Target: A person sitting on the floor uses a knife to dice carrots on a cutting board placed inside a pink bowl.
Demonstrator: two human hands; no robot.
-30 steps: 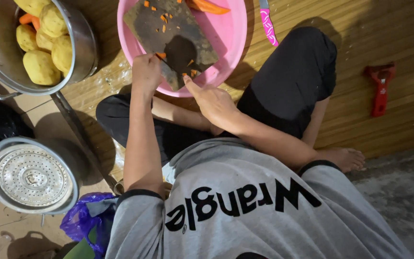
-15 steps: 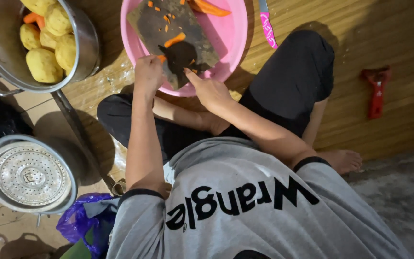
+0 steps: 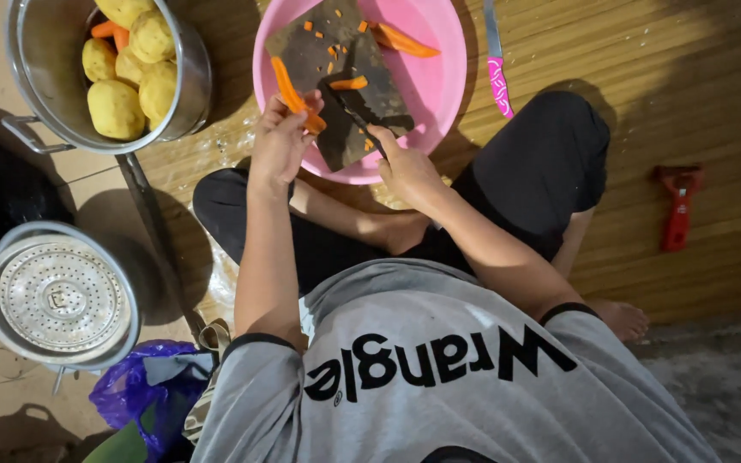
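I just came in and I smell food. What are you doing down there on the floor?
A person sits cross-legged on a mat, cutting carrot over a pink basin. The left hand holds a carrot strip on a dark cutting board lying in the basin. The right hand works a knife on the board, with small carrot bits scattered around it. A pot with potatoes stands to the left, a steamer lid below it, and a red peeler lies to the right.

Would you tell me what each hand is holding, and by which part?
Left hand grips a carrot strip at its near end; right hand holds a knife by its handle.
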